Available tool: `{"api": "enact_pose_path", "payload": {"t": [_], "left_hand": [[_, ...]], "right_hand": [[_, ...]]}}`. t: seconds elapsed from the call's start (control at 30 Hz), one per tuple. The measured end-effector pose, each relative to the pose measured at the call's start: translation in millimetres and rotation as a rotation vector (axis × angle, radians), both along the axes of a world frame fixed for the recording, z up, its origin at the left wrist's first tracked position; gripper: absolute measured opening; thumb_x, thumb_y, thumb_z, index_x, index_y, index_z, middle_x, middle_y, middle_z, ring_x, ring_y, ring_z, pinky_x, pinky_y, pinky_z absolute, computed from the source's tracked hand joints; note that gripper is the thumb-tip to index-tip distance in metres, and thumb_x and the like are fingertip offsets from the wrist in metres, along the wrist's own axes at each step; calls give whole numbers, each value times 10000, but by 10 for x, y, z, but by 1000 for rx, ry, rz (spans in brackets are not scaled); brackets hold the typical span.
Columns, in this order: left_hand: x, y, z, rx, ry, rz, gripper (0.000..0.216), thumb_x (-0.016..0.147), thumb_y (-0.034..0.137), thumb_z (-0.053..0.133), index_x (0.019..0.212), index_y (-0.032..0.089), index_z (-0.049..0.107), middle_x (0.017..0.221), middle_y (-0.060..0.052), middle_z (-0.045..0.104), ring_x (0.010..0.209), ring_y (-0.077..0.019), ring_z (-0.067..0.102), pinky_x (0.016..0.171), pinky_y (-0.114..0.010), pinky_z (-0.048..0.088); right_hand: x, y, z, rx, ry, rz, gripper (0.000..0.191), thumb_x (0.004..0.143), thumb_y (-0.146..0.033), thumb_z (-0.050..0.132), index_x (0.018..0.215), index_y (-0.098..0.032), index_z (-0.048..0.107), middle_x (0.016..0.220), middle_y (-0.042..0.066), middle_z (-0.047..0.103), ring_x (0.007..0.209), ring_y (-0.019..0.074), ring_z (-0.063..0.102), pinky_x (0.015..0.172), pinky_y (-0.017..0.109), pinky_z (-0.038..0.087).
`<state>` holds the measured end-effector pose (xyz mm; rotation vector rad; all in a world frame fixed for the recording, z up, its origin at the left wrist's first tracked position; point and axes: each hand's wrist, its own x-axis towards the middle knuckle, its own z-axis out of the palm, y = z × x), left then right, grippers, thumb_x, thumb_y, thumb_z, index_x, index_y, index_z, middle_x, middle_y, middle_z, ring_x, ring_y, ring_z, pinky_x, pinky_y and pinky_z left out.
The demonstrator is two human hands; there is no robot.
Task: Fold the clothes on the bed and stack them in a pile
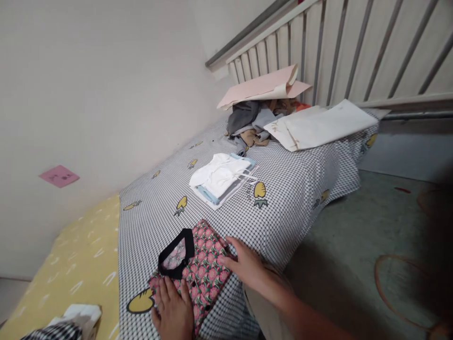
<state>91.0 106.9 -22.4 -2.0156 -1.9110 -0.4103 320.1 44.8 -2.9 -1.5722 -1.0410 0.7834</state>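
Observation:
A pink floral shirt [208,257] with a black collar and dark buttons lies folded on the checked bedsheet, its neckline towards the upper left. My left hand [173,307] rests flat on the shirt's lower left part, just below the collar, fingers stretched out. At the shirt's right edge is my right hand [246,262], its thumb and forefinger apart and touching the cloth. The tips of its other fingers are hidden. Farther back on the bed lies a neat stack of folded clothes [221,177], white on top with pale blue beneath and a white drawstring.
Crumpled clothes [247,118] lie at the bed's far end with a pink sheet [262,87] over them and a white sheet [322,125] beside them. A slatted railing [332,52] stands behind. Yellow bedding [85,245] is at left; the floor [339,264] drops off right.

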Motion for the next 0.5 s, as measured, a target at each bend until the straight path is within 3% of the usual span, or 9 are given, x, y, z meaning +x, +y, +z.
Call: {"api": "enact_pose_path", "payload": {"t": [0.2, 0.37, 0.5], "left_hand": [[-6, 6, -11, 15, -7, -8, 711, 993, 489, 131, 1454, 44, 439, 1530, -186, 469, 1421, -347, 403, 1124, -581, 349], [-13, 16, -39, 47, 7, 3, 702, 990, 481, 142, 1438, 46, 463, 1505, -187, 501, 1385, -349, 446, 1111, -571, 359], [-11, 8, -35, 64, 31, -11, 693, 992, 466, 139, 1428, 43, 471, 1497, -192, 509, 1392, -338, 439, 1112, -554, 358]], "right_hand": [[-76, -35, 60, 53, 143, 65, 794, 692, -184, 708, 1453, -236, 488, 1430, 61, 600, 1291, 246, 561, 1118, 382, 401], [-197, -10, 126, 90, 205, 81, 694, 705, -178, 695, 1384, -249, 568, 1317, 47, 680, 1189, 246, 627, 1041, 378, 463], [-259, 32, 172, -35, 273, 115, 492, 808, -224, 602, 1298, -244, 628, 1088, 38, 759, 757, 215, 721, 768, 365, 566]]}}
